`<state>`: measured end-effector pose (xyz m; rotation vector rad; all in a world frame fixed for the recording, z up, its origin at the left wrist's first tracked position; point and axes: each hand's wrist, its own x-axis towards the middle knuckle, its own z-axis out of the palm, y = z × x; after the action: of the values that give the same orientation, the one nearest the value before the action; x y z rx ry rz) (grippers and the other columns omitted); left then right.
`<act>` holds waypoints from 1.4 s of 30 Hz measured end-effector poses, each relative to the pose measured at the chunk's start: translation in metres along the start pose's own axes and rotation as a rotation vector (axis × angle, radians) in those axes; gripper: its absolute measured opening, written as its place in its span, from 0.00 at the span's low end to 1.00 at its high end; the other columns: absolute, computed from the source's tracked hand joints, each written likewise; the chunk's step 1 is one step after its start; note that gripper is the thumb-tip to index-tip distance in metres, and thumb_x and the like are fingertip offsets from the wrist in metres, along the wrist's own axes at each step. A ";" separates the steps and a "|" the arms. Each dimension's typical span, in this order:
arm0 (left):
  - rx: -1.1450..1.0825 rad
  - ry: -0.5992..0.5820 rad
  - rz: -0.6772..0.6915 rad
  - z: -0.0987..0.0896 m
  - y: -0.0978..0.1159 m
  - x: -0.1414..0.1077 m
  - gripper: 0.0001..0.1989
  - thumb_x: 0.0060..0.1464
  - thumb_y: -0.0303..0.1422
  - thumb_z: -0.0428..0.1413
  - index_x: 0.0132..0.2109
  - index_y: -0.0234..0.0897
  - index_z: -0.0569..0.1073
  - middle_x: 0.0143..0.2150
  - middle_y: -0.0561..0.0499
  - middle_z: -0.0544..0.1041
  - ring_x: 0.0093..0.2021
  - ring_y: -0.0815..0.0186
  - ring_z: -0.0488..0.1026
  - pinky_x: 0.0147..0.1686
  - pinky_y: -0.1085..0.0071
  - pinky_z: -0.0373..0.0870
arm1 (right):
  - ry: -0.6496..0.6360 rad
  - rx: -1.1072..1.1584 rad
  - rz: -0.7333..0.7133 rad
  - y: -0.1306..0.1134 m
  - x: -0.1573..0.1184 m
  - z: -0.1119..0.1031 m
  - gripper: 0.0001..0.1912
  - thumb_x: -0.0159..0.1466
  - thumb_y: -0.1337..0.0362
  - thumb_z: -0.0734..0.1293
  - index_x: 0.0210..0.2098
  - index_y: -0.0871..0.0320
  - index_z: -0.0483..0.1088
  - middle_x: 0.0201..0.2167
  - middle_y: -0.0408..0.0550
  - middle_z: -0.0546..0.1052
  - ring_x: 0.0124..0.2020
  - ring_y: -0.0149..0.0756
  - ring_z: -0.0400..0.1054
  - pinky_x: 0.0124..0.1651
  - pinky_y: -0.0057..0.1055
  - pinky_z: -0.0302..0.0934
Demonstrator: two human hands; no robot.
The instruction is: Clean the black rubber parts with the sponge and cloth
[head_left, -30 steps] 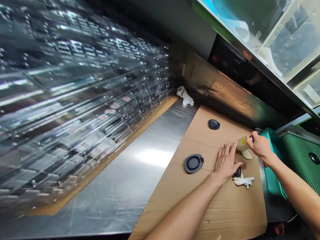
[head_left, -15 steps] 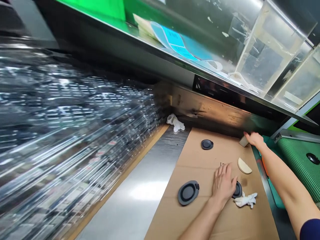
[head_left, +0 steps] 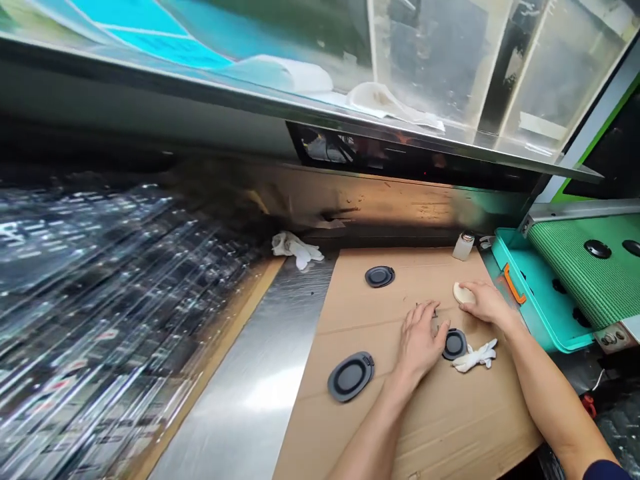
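Note:
My right hand (head_left: 484,301) grips a cream half-round pad (head_left: 461,292) by its edge, on the cardboard sheet (head_left: 320,427). My left hand (head_left: 419,340) rests on the cardboard with its fingers stretched out. Its thumb is beside a small dark oval lid-like part (head_left: 455,344), and a small thin object (head_left: 434,313) pokes out by its fingertips, too small to name. Two similar dark parts lie to the left: a far one (head_left: 380,276) and a near one (head_left: 350,377). A white glove (head_left: 475,357) touches the part by my left hand.
A small bottle with a metal cap (head_left: 464,245) stands at the back right. Further right are a teal tray (head_left: 537,313) with an orange handle and a green conveyor belt (head_left: 585,233) carrying black parts. Stacked clear plastic trays (head_left: 125,300) fill the left. A shelf edge (head_left: 250,100) overhangs.
My right hand has let go of the bottle, come nearer and taken hold of the cream pad. My left hand stays in about the same place. The view has turned to the right.

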<state>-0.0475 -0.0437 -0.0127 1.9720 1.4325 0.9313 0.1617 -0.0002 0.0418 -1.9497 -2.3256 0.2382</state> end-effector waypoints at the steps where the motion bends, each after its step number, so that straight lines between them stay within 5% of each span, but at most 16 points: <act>1: 0.028 -0.057 0.015 -0.004 -0.001 -0.001 0.25 0.61 0.40 0.55 0.63 0.39 0.68 0.67 0.41 0.67 0.67 0.50 0.62 0.65 0.50 0.60 | 0.042 0.021 0.020 0.003 0.002 0.007 0.28 0.65 0.55 0.69 0.63 0.52 0.67 0.56 0.53 0.74 0.58 0.46 0.66 0.59 0.36 0.57; 5: 0.121 -0.325 0.091 -0.013 -0.003 -0.007 0.33 0.52 0.42 0.64 0.64 0.47 0.69 0.75 0.45 0.55 0.74 0.42 0.45 0.69 0.41 0.46 | 0.262 0.080 0.135 0.016 0.014 0.030 0.31 0.67 0.53 0.66 0.66 0.56 0.61 0.53 0.55 0.72 0.57 0.46 0.65 0.60 0.37 0.56; 8: 0.132 -0.388 0.110 -0.012 -0.004 -0.009 0.29 0.50 0.41 0.66 0.60 0.50 0.74 0.74 0.47 0.56 0.74 0.41 0.43 0.69 0.38 0.42 | 0.297 0.095 0.135 0.018 0.014 0.041 0.28 0.67 0.57 0.66 0.65 0.58 0.63 0.52 0.55 0.72 0.55 0.45 0.66 0.59 0.35 0.57; 11: 0.085 -0.330 0.117 -0.009 -0.002 -0.008 0.22 0.49 0.38 0.68 0.52 0.49 0.77 0.72 0.48 0.62 0.74 0.42 0.46 0.68 0.38 0.43 | 0.254 0.088 0.136 0.015 0.008 0.041 0.16 0.71 0.61 0.60 0.54 0.57 0.71 0.48 0.54 0.74 0.51 0.44 0.68 0.54 0.34 0.58; 15: -0.184 -0.158 0.091 -0.001 0.000 -0.008 0.06 0.55 0.34 0.63 0.41 0.41 0.75 0.60 0.44 0.75 0.66 0.50 0.64 0.65 0.47 0.57 | 0.247 0.226 0.188 0.011 0.001 0.032 0.17 0.74 0.57 0.56 0.55 0.58 0.67 0.50 0.55 0.76 0.50 0.43 0.71 0.50 0.33 0.61; 20: -0.907 0.040 -0.280 0.008 -0.003 -0.002 0.13 0.55 0.36 0.64 0.38 0.40 0.66 0.39 0.50 0.80 0.39 0.63 0.79 0.45 0.64 0.75 | 0.307 0.507 0.237 0.008 0.001 0.034 0.28 0.72 0.54 0.59 0.68 0.57 0.55 0.51 0.57 0.78 0.49 0.47 0.74 0.50 0.37 0.64; 26: -1.324 0.099 -0.508 0.018 0.001 0.026 0.06 0.57 0.27 0.59 0.43 0.33 0.72 0.50 0.41 0.81 0.48 0.58 0.80 0.50 0.58 0.76 | 0.376 0.933 0.005 -0.021 -0.006 0.041 0.26 0.70 0.55 0.61 0.65 0.54 0.61 0.57 0.51 0.76 0.55 0.38 0.72 0.54 0.30 0.64; 29: -1.520 0.004 -0.450 0.025 0.005 0.037 0.12 0.63 0.36 0.55 0.47 0.33 0.76 0.54 0.38 0.79 0.55 0.55 0.77 0.57 0.56 0.73 | 0.200 0.739 -0.056 -0.037 -0.016 0.038 0.24 0.69 0.53 0.62 0.63 0.48 0.66 0.50 0.48 0.80 0.49 0.42 0.75 0.50 0.33 0.66; 32: -1.572 -0.138 -0.422 0.032 0.005 0.040 0.20 0.65 0.44 0.53 0.53 0.33 0.76 0.58 0.38 0.77 0.61 0.52 0.72 0.63 0.54 0.68 | 0.139 0.477 0.092 -0.041 -0.020 0.033 0.25 0.71 0.51 0.59 0.65 0.42 0.64 0.44 0.50 0.82 0.44 0.47 0.77 0.46 0.38 0.66; 35: -1.487 -0.093 -0.425 0.039 0.000 0.039 0.17 0.67 0.36 0.52 0.56 0.33 0.75 0.56 0.39 0.79 0.60 0.55 0.73 0.63 0.56 0.67 | 0.188 0.403 0.235 -0.042 -0.020 0.030 0.26 0.73 0.51 0.56 0.68 0.44 0.60 0.45 0.51 0.82 0.45 0.46 0.77 0.46 0.36 0.65; 37: -1.465 -0.045 -0.438 0.039 -0.003 0.038 0.17 0.67 0.34 0.51 0.58 0.32 0.74 0.55 0.39 0.79 0.58 0.56 0.75 0.62 0.57 0.69 | 0.175 0.409 0.154 -0.044 -0.020 0.030 0.26 0.72 0.50 0.58 0.67 0.42 0.61 0.46 0.49 0.82 0.46 0.43 0.76 0.46 0.33 0.64; 39: -1.460 -0.013 -0.469 0.035 -0.006 0.037 0.17 0.68 0.33 0.50 0.58 0.32 0.74 0.55 0.38 0.79 0.56 0.56 0.76 0.59 0.58 0.72 | 0.147 0.418 0.093 -0.043 -0.019 0.032 0.24 0.71 0.50 0.59 0.65 0.40 0.64 0.46 0.47 0.82 0.46 0.43 0.76 0.45 0.32 0.64; 42: -1.475 0.034 -0.517 0.019 -0.007 0.037 0.17 0.69 0.33 0.46 0.56 0.29 0.74 0.55 0.36 0.78 0.53 0.55 0.78 0.53 0.58 0.76 | 0.202 0.397 0.231 -0.030 -0.012 0.036 0.24 0.72 0.52 0.58 0.65 0.45 0.64 0.46 0.49 0.82 0.46 0.44 0.76 0.46 0.34 0.64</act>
<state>-0.0288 -0.0065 -0.0216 0.4687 0.7028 1.1966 0.1283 -0.0193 0.0120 -1.9297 -1.7680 0.4578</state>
